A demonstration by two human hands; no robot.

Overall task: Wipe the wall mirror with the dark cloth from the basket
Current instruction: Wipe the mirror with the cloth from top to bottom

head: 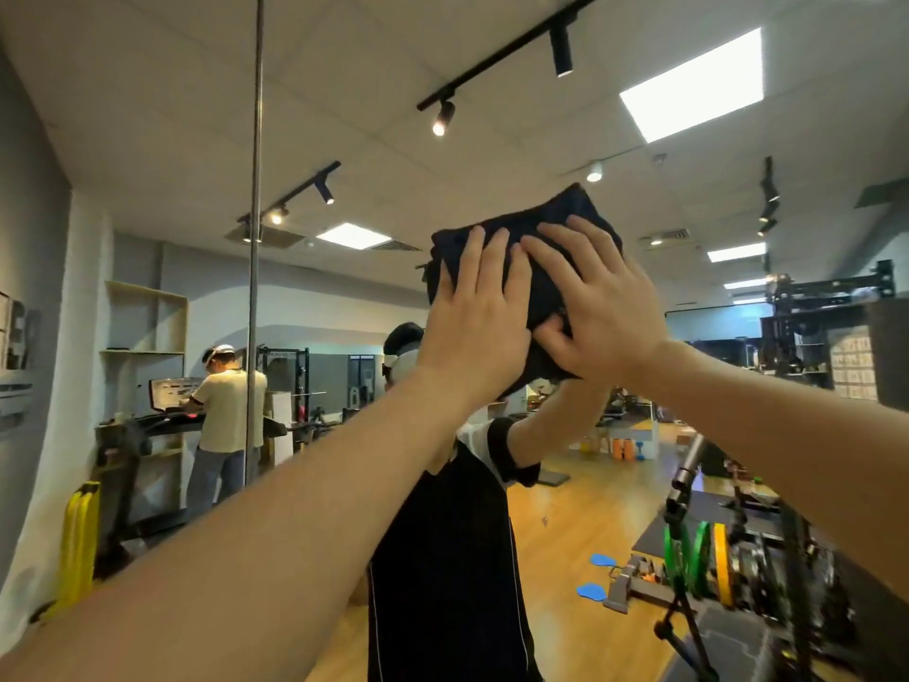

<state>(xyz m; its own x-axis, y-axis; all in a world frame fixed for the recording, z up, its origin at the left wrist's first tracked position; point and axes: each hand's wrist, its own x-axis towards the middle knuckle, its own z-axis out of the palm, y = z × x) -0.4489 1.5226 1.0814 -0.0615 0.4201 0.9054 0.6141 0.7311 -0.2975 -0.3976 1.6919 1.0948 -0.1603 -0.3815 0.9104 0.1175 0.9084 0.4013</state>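
The wall mirror (590, 115) fills your view. You've got the dark cloth (541, 248) up high on the glass, folded and bunched, left hand (479, 312) and right hand (597, 307) both pressing it flat, fingers spread.

Both hands — left hand (474, 307), right hand (597, 307) — press dark cloth (546, 228) flat against mirror (344, 115).

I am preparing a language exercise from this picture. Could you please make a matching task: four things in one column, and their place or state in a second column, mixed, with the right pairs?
Things:
1. cloth
2. left hand
3. right hand
4. mirror

Place or state:
A. flat on the cloth's left part
B. shows a gym room
C. pressed against the mirror
D. flat on the cloth's right part

Pairs: 1-C, 2-A, 3-D, 4-B
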